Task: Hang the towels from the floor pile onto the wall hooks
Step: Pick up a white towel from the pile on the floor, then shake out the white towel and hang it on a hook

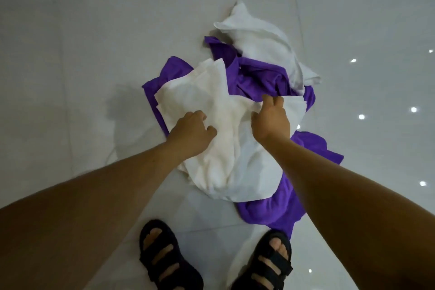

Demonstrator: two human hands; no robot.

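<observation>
Black sandals (169, 256) are planted on the pale tiled floor (70, 66), and the towel pile (270, 209) lies just ahead of them, well away from any floor edge that can be seen. A white towel (211, 101) is spread on top of the pile, with purple towels (259, 75) beneath and beside it and a second white towel (259, 42) at the far side.

The left hand (191, 129) is curled into the near white towel and grips a bunch of it. The right hand (270, 120), apart from the left, is closed on a fold at the towel's far edge (it seems to be the same towel, though the creases make that uncertain). The pick-up step is judged to be in hand.

Next, the towel must be lifted clear without the purple ones being dragged along, then carried to the wall hooks, which are not in view.
</observation>
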